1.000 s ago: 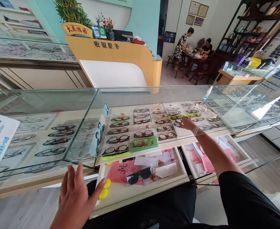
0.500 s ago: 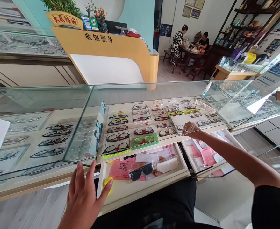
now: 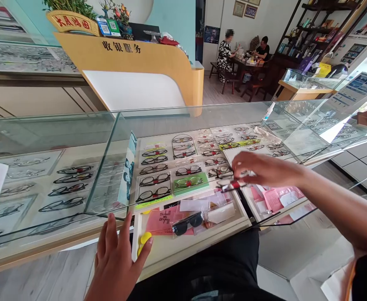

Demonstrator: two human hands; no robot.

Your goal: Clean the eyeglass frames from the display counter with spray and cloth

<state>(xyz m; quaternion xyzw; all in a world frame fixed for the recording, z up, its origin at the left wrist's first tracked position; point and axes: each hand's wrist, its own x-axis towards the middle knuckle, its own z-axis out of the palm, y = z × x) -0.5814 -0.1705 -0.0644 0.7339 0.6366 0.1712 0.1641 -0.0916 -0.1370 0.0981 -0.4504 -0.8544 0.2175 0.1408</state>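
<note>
My right hand (image 3: 249,168) is closed round a pair of eyeglasses (image 3: 228,185) with a red tag, lifted above the front edge of the glass display case. Its fingers partly hide the frame. My left hand (image 3: 116,253) is spread with nothing in it, by the near edge of the case and the left side of the open drawer (image 3: 183,259). Rows of eyeglasses (image 3: 153,193) lie inside the case, one pair on a green card (image 3: 198,187). Dark sunglasses (image 3: 188,223) in a clear bag and pink packets (image 3: 160,221) lie in the drawer.
Glass panes (image 3: 105,167) divide and front the case. A second open drawer (image 3: 283,215) with pink packets is at the right. A white bottle (image 3: 268,112) stands on the case's far side. Beyond is a wooden counter (image 3: 189,79); two people sit or stand at a far table (image 3: 249,63).
My right hand has come out of the case toward me, lifting the eyeglasses from their row. My left hand stays spread near the drawer, and the view has shifted slightly.
</note>
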